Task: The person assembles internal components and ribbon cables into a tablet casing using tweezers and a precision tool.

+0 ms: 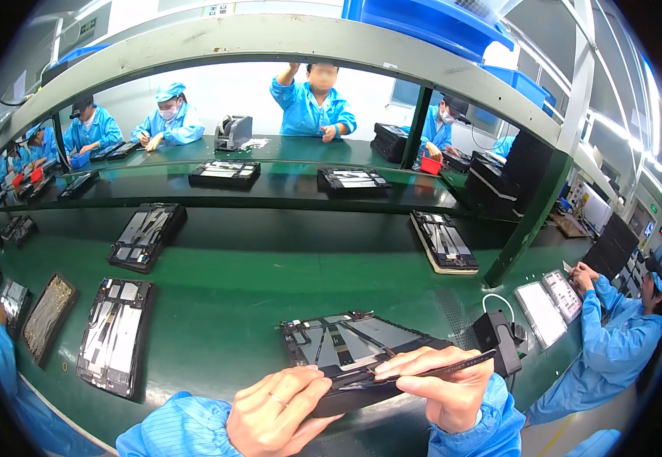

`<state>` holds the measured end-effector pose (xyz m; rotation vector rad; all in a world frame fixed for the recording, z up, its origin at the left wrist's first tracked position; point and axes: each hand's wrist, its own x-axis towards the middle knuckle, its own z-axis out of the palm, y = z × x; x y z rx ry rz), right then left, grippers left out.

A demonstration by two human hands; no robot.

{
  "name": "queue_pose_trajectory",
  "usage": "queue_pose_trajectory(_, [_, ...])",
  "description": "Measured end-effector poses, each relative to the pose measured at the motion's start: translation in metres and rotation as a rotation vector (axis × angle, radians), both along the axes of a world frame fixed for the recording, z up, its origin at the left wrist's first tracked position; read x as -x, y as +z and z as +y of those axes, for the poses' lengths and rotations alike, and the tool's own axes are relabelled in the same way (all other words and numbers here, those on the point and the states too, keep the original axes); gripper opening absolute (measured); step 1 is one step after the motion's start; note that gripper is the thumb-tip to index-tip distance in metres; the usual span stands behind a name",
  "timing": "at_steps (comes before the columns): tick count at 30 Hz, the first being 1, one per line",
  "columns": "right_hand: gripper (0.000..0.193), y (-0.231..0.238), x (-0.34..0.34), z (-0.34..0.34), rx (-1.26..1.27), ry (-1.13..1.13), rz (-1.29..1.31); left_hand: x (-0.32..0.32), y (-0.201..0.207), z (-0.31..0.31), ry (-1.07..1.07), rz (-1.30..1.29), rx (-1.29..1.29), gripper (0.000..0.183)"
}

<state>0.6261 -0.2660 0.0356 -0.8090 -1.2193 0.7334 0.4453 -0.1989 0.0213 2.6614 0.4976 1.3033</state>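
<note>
An opened tablet (357, 344) with grey inner plates and dark ribbon cables lies tilted in front of me, its near edge raised in a black tray or frame (357, 397). My left hand (281, 407), a ring on one finger, is closed on the near left edge, thumb below and fingertips on top. Between the thumb and fingers of my right hand (449, 385) is a pair of black tweezers (453, 367). Their tips point left along the near edge, close to my left fingertips. What the tips touch is too small to make out.
More opened tablets stand left (117, 335), further back (148, 236) and far right (444, 242). A black box of small parts (49, 318) is at left. Right of my hands are a black device (497, 339) and white trays (542, 314). A green post (529, 217) rises nearby; co-workers sit around.
</note>
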Motion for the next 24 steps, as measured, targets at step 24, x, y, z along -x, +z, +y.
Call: queue_pose_trajectory(24, [0.008, -0.012, -0.084, 0.046, -0.151, -0.933, 0.003, -0.077, -0.03, 0.079, 0.126, 0.228, -0.124, 0.069])
